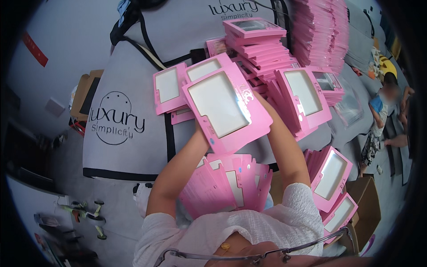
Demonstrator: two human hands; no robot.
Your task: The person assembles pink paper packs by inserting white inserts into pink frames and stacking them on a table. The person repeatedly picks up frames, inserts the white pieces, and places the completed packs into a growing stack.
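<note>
A pink box [255, 116] with a large clear window is raised in front of me, its face tilted up toward me. My left hand [201, 135] is at its lower left edge and my right hand [263, 106] at its right edge. Both grip it from behind, so most of the fingers are hidden. Just beyond it, more pink window boxes [181, 84] lie overlapping on the grey cover. Several flat pink box pieces [204, 187] are fanned out on my lap.
A leaning row of pink boxes [313, 116] stands to the right, with a tall stack [267, 51] behind. Wrapped pink bundles [318, 35] rise at the back. A cardboard carton [367, 200] sits at lower right, beside more pink boxes [330, 173]. Another person [378, 115] is at far right.
</note>
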